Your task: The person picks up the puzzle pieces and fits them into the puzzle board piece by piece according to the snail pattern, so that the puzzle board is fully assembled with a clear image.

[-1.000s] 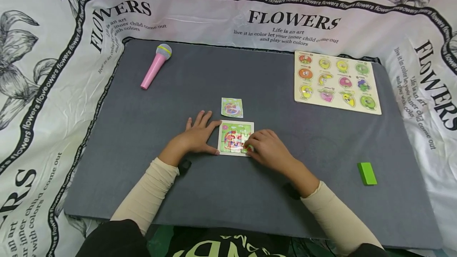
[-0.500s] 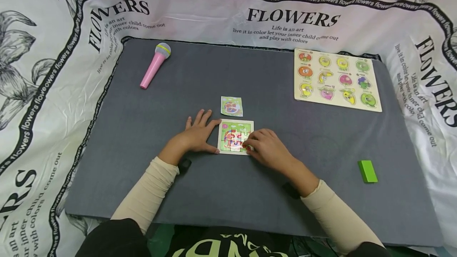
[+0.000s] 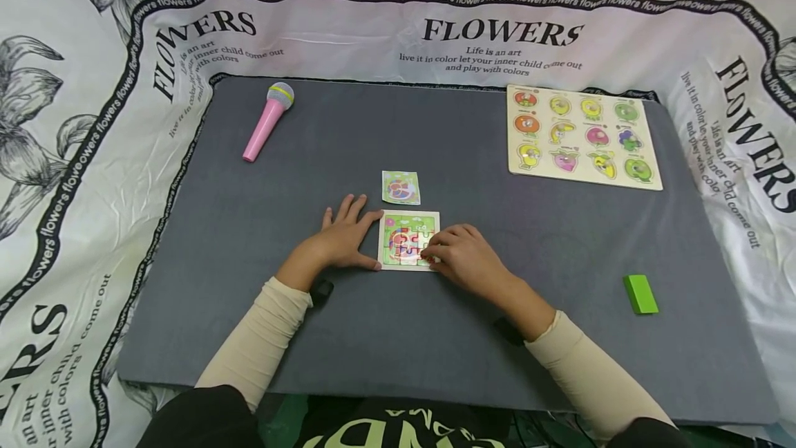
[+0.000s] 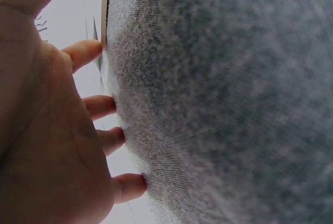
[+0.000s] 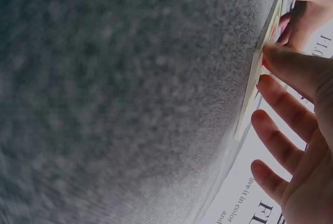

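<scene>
A small square jigsaw puzzle (image 3: 404,237) in a pale frame lies flat on the grey table, its green and pink picture cut into interlocking pieces. My left hand (image 3: 332,240) rests at the frame's left side, fingers spread, with thumb and index finger touching its edge. At the lower right corner my right hand (image 3: 469,258) pinches a puzzle piece (image 5: 264,61) between thumb and index finger. Only a bit of red of that piece shows; the fingers cover the rest. Just beyond the frame is a small picture card (image 3: 401,188) with a similar picture.
A pink toy microphone (image 3: 267,123) lies at the far left of the grey table (image 3: 311,337). Towards the far right is a board with fruit pictures (image 3: 584,137). A green block (image 3: 640,294) sits near the right side. Flower-printed cloth (image 3: 348,40) surrounds the table.
Hands and puzzle stay in nearly the same place. The right fingertips shift very slightly left at the frame's lower right corner, and the head view shifts a little.
</scene>
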Demonstrator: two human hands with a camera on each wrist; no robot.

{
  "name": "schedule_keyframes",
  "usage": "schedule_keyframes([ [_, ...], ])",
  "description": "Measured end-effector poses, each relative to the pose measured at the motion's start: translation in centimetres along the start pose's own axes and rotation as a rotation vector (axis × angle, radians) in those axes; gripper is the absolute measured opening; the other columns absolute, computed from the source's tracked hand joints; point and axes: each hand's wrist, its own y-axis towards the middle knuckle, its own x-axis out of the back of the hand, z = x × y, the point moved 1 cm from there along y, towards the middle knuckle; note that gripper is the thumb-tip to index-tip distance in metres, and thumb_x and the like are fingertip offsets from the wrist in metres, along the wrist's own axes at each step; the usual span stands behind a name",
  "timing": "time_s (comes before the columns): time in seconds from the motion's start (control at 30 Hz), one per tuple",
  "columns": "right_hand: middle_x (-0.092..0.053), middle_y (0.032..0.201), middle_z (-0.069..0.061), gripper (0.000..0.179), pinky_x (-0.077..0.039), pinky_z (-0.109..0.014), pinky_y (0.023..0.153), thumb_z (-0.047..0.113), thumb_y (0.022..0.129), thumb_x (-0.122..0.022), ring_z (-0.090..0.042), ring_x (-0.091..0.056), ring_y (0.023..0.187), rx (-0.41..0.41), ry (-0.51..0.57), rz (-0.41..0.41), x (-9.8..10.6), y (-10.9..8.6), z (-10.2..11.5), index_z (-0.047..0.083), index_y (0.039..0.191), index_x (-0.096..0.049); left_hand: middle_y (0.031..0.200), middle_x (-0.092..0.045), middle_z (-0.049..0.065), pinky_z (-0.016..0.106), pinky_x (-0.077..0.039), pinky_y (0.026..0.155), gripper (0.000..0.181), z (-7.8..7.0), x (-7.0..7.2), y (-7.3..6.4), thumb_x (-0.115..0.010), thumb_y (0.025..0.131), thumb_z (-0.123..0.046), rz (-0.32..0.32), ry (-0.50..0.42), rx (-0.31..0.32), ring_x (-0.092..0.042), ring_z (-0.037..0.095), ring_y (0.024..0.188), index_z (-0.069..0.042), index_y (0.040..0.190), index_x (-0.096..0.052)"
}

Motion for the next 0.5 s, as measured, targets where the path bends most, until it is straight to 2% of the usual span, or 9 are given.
schedule_keyframes([
  [0.2,-0.069,0.095,0.002,0.012,-0.045,-0.043,0.092,0.020,0.085,-0.076,-0.023,-0.061,0.097,-0.003,-0.044,-0.025,-0.3,-0.1,0.3,0.020,0.097,-0.079,0.163,0.002,0.016,0.067,-0.004,0.112,0.102,0.0,-0.1,0.0,-0.077,0.076,-0.054,0.002,-0.008,-0.003,0.010,0.036,0.149,-0.024,0.156,-0.022],
  [0.37,-0.068,0.092,0.002,0.012,-0.045,-0.043,0.090,0.020,0.085,-0.076,-0.023,-0.060,0.095,-0.037,-0.061,-0.021,-0.3,-0.2,0.6,0.020,0.097,-0.079,0.163,0.002,0.015,0.067,-0.004,0.112,0.102,-0.1,0.0,0.0,-0.077,0.077,-0.054,0.000,-0.004,0.002,0.010,0.036,0.149,-0.024,0.156,-0.021],
  [0.5,-0.068,0.095,0.002,0.015,-0.046,-0.045,0.090,0.019,0.084,-0.076,-0.023,-0.061,0.097,-0.061,-0.023,0.013,-0.7,-1.1,1.3,0.020,0.100,-0.078,0.163,0.000,0.016,0.067,-0.005,0.112,0.101,-0.3,-1.0,-0.6,-0.078,0.076,-0.054,0.002,-0.004,0.003,0.007,0.037,0.149,-0.023,0.155,-0.023],
])
